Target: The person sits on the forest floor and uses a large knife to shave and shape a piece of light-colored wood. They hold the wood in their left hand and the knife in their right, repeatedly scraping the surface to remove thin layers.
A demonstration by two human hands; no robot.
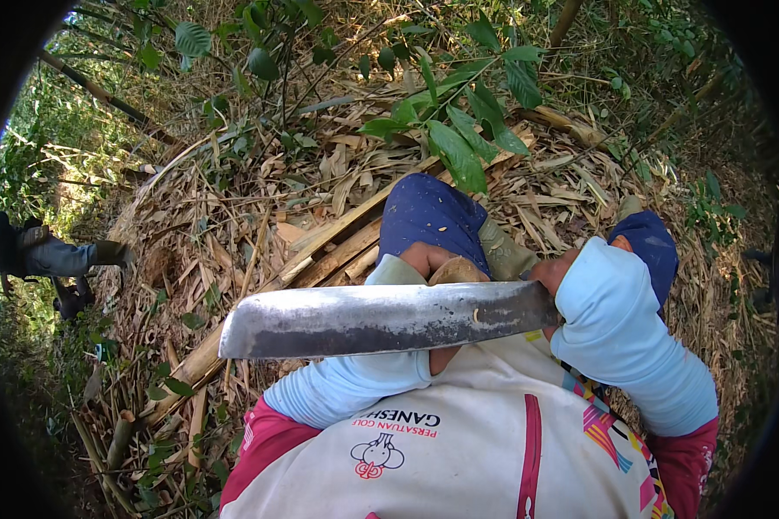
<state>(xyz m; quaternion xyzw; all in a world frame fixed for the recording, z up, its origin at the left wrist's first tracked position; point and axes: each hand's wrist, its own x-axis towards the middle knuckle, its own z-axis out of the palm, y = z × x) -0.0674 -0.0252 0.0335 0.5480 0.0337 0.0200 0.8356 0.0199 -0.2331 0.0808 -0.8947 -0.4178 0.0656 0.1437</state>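
A broad machete lies crosswise in front of my torso. Its blunt, squared end points left, and its blade is bright along the upper side and dark below. My right hand is closed around its handle, which the fingers and light-blue sleeve mostly hide. My left hand is largely covered by the blade. Its visible part is curled beside a tan, rounded piece whose kind I cannot make out. Both forearms wear light-blue sleeves, and my knees in dark blue cloth are bent beyond the blade.
Long split wooden pieces lie slantwise on dry leaf litter, beyond and left of my knees. A leafy green branch hangs ahead. Cut stalks rest at lower left. Another person's leg and boot stand at far left.
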